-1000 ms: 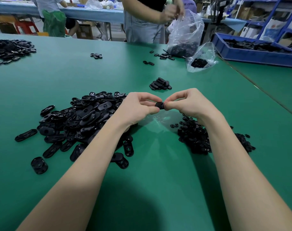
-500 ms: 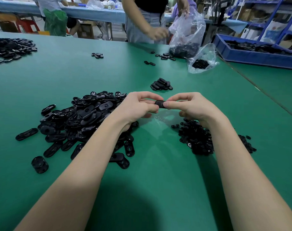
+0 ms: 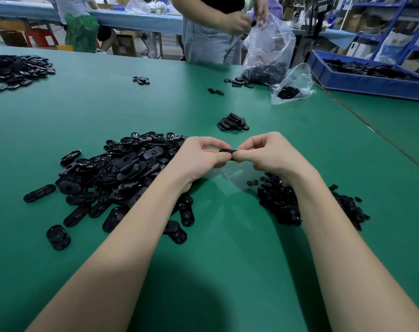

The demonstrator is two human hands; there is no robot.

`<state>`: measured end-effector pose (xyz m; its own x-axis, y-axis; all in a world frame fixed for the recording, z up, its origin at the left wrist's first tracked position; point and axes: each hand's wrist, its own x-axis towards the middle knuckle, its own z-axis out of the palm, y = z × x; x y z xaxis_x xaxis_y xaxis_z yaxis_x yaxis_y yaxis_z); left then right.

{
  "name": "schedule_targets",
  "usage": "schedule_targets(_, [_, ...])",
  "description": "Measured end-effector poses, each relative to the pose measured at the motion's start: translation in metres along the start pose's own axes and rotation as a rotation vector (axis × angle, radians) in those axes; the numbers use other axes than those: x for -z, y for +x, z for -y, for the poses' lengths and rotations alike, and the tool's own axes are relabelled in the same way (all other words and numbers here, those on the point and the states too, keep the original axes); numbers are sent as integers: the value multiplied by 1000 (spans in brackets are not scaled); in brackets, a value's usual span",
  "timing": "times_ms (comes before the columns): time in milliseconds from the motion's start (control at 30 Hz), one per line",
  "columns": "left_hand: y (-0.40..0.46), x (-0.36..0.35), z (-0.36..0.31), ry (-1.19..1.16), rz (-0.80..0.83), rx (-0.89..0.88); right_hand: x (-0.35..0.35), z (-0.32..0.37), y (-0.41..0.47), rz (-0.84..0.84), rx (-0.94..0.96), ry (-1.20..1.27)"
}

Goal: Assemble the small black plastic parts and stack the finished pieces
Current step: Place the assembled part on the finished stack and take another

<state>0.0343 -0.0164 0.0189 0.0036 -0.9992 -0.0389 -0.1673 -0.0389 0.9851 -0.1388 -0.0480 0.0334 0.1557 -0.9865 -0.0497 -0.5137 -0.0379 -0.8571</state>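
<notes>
My left hand and my right hand meet above the green table, both pinching one small black oval part between thumbs and fingertips. Most of that part is hidden by my fingers. A big heap of black oval parts lies under and left of my left forearm. A heap of smaller black parts lies under my right wrist. A small stack of finished pieces sits just beyond my hands.
Across the table a person handles a clear plastic bag of black parts; a smaller bag lies beside it. A blue bin sits far right. Another pile of parts is far left; loose parts lie mid-table.
My hands stay together on the part, my fingers shifting slightly round it. The person opposite has brought both hands back to the top of the bag.
</notes>
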Motion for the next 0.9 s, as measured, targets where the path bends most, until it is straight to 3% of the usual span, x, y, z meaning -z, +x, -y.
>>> schedule_targets(600, [2,-1,2,-49,-15,2,-4,-4,1,-36,13,-6])
schedule_targets(900, [7,-7,6,29,-127,-4,-6,-5,2,-101,91,-43])
